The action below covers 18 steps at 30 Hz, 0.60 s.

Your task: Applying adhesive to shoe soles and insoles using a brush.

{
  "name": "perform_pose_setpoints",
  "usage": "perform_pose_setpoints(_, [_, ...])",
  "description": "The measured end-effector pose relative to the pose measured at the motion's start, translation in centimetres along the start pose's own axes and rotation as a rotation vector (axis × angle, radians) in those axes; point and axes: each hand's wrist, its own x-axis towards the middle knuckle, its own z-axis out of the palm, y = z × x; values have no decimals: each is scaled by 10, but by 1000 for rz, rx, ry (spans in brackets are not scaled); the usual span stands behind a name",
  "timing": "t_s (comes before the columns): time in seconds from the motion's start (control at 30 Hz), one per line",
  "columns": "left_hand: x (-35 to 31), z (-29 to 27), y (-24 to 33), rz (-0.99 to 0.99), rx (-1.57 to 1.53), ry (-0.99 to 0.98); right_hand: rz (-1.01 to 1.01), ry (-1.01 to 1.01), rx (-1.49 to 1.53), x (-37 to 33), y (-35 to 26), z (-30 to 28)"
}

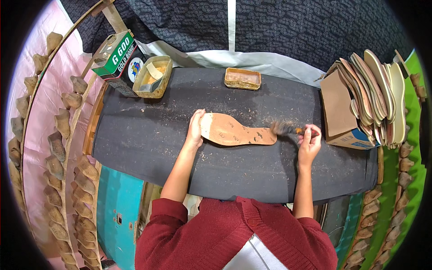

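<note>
A tan shoe insole (pixel 234 130) with a pale toe end and dark scuffed patches lies across the middle of the dark cloth-covered table. My left hand (pixel 195 131) grips it by the pale end, the thumb along its edge. In my right hand (pixel 309 143) is a brush (pixel 285 129) with dark bristles, slightly blurred. Its bristles reach the narrow heel end of the insole; whether they press on it I cannot tell. The fingers of my right hand close round the brush's handle.
At the back left stand a metal can (pixel 118 67) and a yellowish tub (pixel 157 87) with a pale flat tool inside. A shallow tray (pixel 243 80) sits at the back. Soles (pixel 373 90) fill a cardboard box (pixel 335 103) at right. Shoe lasts (pixel 56 146) line side racks.
</note>
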Motion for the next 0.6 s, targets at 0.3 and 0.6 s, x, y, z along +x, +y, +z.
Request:
perform_pose_setpoints(0.3, [4,-2,1,4,-82,-64,202,-58,374,67,12,59])
perform_pose_setpoints(0.6, [6,-20,6,-12,-166,-76,170,-206,294,109,61,123])
